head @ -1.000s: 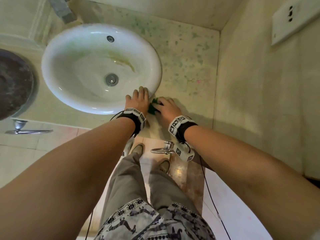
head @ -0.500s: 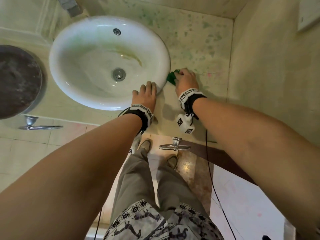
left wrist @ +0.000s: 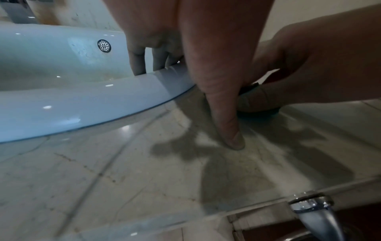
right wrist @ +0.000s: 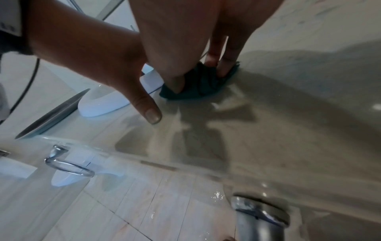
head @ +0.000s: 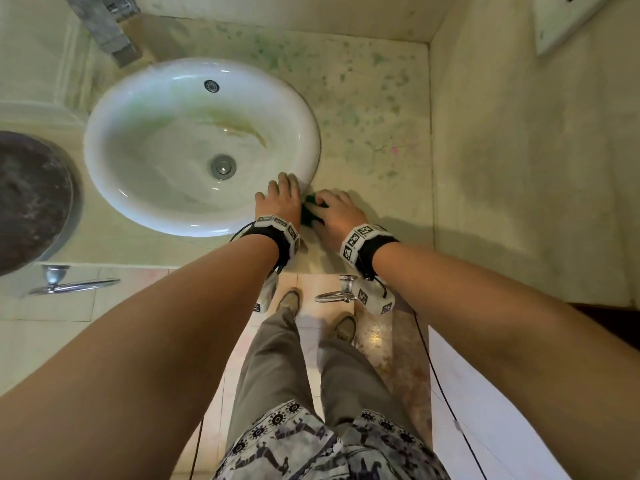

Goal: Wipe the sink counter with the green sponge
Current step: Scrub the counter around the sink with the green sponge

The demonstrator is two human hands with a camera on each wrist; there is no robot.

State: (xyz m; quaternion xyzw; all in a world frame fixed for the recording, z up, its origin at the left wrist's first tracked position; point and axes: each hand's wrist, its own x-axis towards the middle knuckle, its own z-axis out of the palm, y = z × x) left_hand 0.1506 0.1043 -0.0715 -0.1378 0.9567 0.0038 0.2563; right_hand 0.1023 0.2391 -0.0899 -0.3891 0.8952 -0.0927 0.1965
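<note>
Counter (head: 363, 126): sponge (head: 309, 212) between hands.

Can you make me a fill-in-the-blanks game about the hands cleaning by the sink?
1. The right hand presses a sponge whose colour is ____.
2. The left hand rests on the rim of the white ____.
3. The sponge lies on the counter, between the two ____.
4. The drain sits at the bottom of the ____.

Missing words: green; sink; hands; sink
</note>
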